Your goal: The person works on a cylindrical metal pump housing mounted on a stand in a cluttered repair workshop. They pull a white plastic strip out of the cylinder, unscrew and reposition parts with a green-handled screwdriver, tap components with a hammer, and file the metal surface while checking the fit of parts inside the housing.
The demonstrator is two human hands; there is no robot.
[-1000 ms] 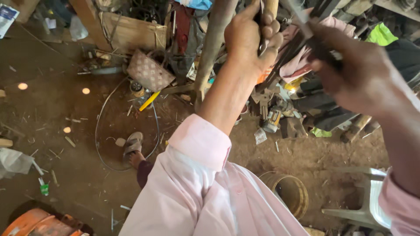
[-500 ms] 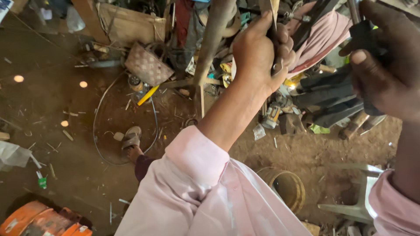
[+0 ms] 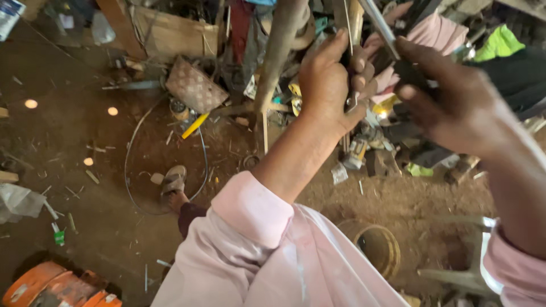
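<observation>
Both arms are raised before the camera, forearms bare below rolled pale pink sleeves (image 3: 256,210). The left arm runs up from the lower centre, wrist bent slightly, and the left hand (image 3: 330,85) is curled tight, fingers pressed together round a thin upright metal rod (image 3: 348,34) that passes through the fist and shows above and below it. The right arm enters from the right edge; the right hand (image 3: 455,108) is closed, thumb and fingers pinching a dark-handled tool with a bright slanted metal shaft (image 3: 378,25). The shaft rises up and to the left from the right hand, crossing just beside the left hand's fingertips. The two hands stand near each other, apart by a narrow gap.

Below lies a brown dirt floor (image 3: 85,142) with a looped dark wire (image 3: 133,170), a sandalled foot (image 3: 172,182), a yellow-handled tool (image 3: 195,125), an orange rounded object (image 3: 51,287) at the lower left and a round woven basket (image 3: 378,250) at the lower right. A grey upright pole (image 3: 278,57) stands left of the left hand.

Against half a second earlier, the right hand has come lower and leftward toward the left hand; the left hand sits lower in view, its grip unchanged.
</observation>
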